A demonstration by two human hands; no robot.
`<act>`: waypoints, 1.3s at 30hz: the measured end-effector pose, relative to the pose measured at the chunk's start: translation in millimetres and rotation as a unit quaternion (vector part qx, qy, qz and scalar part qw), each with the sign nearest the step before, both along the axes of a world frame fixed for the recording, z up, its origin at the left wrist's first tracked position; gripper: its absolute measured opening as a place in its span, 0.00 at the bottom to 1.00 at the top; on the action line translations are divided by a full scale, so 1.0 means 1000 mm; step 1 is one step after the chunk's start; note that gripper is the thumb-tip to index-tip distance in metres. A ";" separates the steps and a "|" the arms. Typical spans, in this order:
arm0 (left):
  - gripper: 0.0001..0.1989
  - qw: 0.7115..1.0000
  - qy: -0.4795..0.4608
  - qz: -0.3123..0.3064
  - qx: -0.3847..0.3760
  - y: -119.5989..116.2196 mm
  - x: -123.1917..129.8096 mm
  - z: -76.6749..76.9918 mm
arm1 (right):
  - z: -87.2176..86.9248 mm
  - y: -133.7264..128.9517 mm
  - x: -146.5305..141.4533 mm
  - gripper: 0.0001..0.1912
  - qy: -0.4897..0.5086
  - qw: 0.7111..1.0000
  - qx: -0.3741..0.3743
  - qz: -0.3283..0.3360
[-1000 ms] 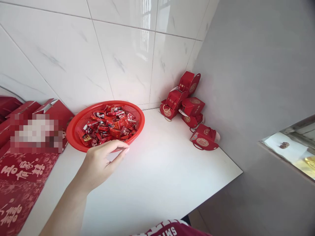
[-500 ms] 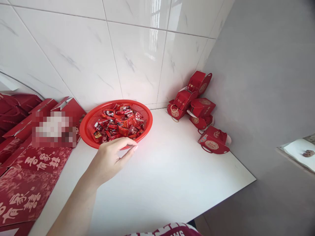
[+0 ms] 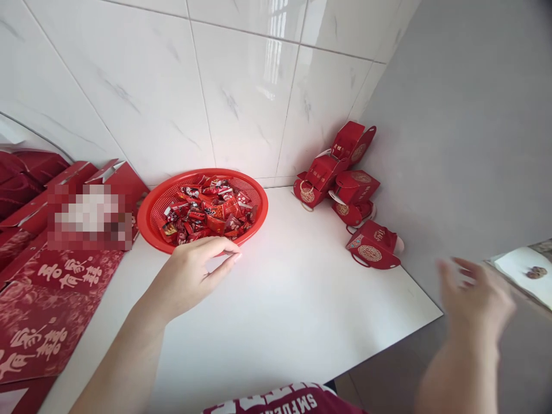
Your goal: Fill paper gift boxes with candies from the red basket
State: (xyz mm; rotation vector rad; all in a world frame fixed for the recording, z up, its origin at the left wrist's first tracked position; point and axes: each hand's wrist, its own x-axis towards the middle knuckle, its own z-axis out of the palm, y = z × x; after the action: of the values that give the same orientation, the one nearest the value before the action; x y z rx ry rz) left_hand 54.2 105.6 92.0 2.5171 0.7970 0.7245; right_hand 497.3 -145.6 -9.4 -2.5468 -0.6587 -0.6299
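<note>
My left hand [image 3: 196, 267] is just in front of the near rim of a red plastic basket [image 3: 149, 230]. Its thumb and index finger meet almost tip to tip, with nothing visible between them. Inside the basket lies a heap of red-wrapped candies [image 3: 207, 213]. At the right, past the corner of the white table, my right hand [image 3: 478, 299] is raised and smeared by motion. Its thumb and fingers look apart and nothing shows in them. The nearest item to that hand is a red gift box [image 3: 373, 247] lying on the table.
More red gift boxes [image 3: 321, 172] are piled in the corner against the tiled wall. Large red bags with white characters [image 3: 71, 273] line the left side of the white table [image 3: 267, 322]. A grey wall [image 3: 452, 144] borders the right.
My right hand has come into view at the right. The left hand has kept its pose at the basket's edge, and the view has shifted slightly.
</note>
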 end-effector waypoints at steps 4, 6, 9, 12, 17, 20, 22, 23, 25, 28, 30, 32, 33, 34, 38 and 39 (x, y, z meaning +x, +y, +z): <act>0.06 1.000 0.003 0.006 0.016 -0.001 -0.010 0.007 | -0.019 0.047 -0.004 0.18 0.118 0.989 -0.071 0.058; 0.06 0.999 0.005 0.021 0.028 -0.001 -0.018 0.011 | -0.013 0.065 -0.012 0.11 0.122 0.991 -0.026 0.055; 0.06 0.998 0.000 0.051 0.046 0.000 -0.027 0.016 | 0.004 0.081 -0.024 0.11 0.101 0.991 0.029 0.083; 0.06 0.996 -0.004 0.073 0.058 0.002 -0.034 0.020 | 0.004 0.088 -0.024 0.20 0.073 0.992 -0.042 0.089; 0.08 0.993 0.001 0.099 0.060 0.000 -0.041 0.024 | -0.029 0.085 0.000 0.13 0.057 0.995 -0.051 0.059; 0.08 0.992 -0.004 0.112 0.052 -0.003 -0.043 0.026 | -0.032 0.082 0.006 0.16 0.093 0.992 -0.051 0.073; 0.08 0.992 -0.006 0.115 0.045 -0.004 -0.044 0.027 | -0.031 0.083 0.004 0.21 0.116 0.988 -0.084 0.066; 0.08 0.992 -0.006 0.115 0.042 -0.005 -0.044 0.027 | -0.032 0.083 0.002 0.23 0.119 0.987 -0.095 0.059; 0.08 0.993 -0.005 0.113 0.041 -0.006 -0.046 0.027 | -0.037 0.083 -0.002 0.25 0.115 0.988 -0.084 0.052; 0.08 0.993 -0.001 0.113 0.042 -0.007 -0.048 0.027 | -0.048 0.082 -0.009 0.27 0.115 0.991 -0.036 0.063; 0.08 0.992 0.003 0.120 0.041 -0.007 -0.049 0.027 | -0.048 0.081 -0.018 0.26 0.097 0.990 -0.003 0.098; 0.09 0.991 0.007 0.129 0.040 -0.007 -0.051 0.028 | -0.038 0.081 -0.036 0.26 0.056 0.986 0.036 0.150; 0.09 0.990 0.007 0.134 0.041 -0.008 -0.052 0.028 | -0.029 0.081 -0.047 0.27 0.040 0.982 0.059 0.177; 0.09 0.989 0.007 0.139 0.042 -0.008 -0.052 0.029 | -0.019 0.082 -0.060 0.28 0.032 0.977 0.075 0.196; 0.09 0.989 0.006 0.143 0.035 -0.008 -0.052 0.029 | 0.023 0.090 -0.118 0.19 0.013 0.920 0.110 0.377; 0.09 0.990 0.008 0.139 0.035 -0.009 -0.051 0.029 | 0.031 0.094 -0.131 0.16 0.022 0.891 0.099 0.443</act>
State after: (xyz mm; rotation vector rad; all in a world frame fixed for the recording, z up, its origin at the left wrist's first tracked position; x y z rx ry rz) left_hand 2.9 96.9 121.3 2.5043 1.1627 0.8343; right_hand 366.2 -51.3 21.7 -1.7720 -1.5045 -0.2785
